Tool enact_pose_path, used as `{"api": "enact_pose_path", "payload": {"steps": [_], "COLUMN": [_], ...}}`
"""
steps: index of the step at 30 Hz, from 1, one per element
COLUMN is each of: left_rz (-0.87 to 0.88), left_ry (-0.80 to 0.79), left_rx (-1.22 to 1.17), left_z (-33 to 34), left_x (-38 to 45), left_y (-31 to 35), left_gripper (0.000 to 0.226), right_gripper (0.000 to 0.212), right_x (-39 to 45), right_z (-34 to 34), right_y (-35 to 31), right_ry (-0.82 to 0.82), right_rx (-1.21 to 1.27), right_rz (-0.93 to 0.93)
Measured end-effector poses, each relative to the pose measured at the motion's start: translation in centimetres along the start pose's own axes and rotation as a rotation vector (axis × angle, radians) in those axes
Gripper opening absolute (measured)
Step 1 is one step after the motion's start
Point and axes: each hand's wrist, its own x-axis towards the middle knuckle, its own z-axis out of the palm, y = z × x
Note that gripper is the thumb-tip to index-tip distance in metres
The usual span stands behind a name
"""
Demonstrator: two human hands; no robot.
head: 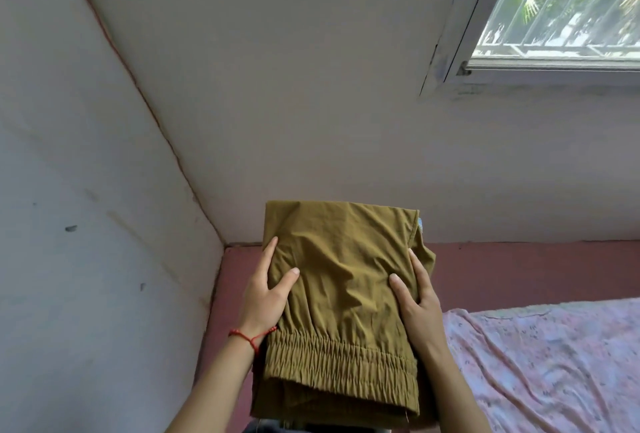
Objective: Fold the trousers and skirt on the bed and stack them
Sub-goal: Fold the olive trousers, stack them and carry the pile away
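A folded olive-brown garment (341, 294) with a gathered elastic waistband facing me is lifted in front of me, above the floor beside the bed. My left hand (265, 297) grips its left edge, thumb on top and fingers underneath. My right hand (414, 297) grips its right edge the same way. A red string bracelet circles my left wrist. A dark piece of cloth (277, 427) shows just under the garment at the bottom edge; what it is I cannot tell. No second garment is clearly in view.
The bed with a pink floral sheet (554, 370) fills the lower right. A reddish floor (519, 273) runs to the white walls (104, 224), which meet in a corner at left. A barred window (568, 3) is at the upper right.
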Motion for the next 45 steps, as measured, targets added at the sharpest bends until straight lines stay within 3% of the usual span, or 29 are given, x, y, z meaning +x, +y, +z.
{"api": "enact_pose_path", "payload": {"steps": [11, 18, 29, 35, 45], "left_rz": [0.09, 0.154, 0.228, 0.233, 0.34], "left_ry": [-0.206, -0.44, -0.68, -0.844, -1.151], "left_rx": [0.131, 0.159, 0.231, 0.27, 0.293], "left_z": [7.0, 13.5, 28.8, 36.8, 49.3], "left_x": [21.7, 30.2, 35.1, 34.3, 30.7], "left_y": [6.8, 10.6, 14.6, 17.6, 20.7], "left_gripper": [0.061, 0.061, 0.062, 0.071, 0.061], "right_gripper": [0.052, 0.052, 0.051, 0.05, 0.051], "right_x": [17.7, 23.9, 29.6, 29.4, 27.3], "right_z": [0.3, -2.1, -11.8, -17.6, -25.2], "right_y": [-3.6, -4.2, -1.6, -1.0, 1.0], "right_ry": [0.247, 0.456, 0.722, 0.87, 1.174], "right_rx": [0.073, 0.096, 0.099, 0.173, 0.25], "right_rz": [0.041, 0.087, 0.152, 0.181, 0.267]}}
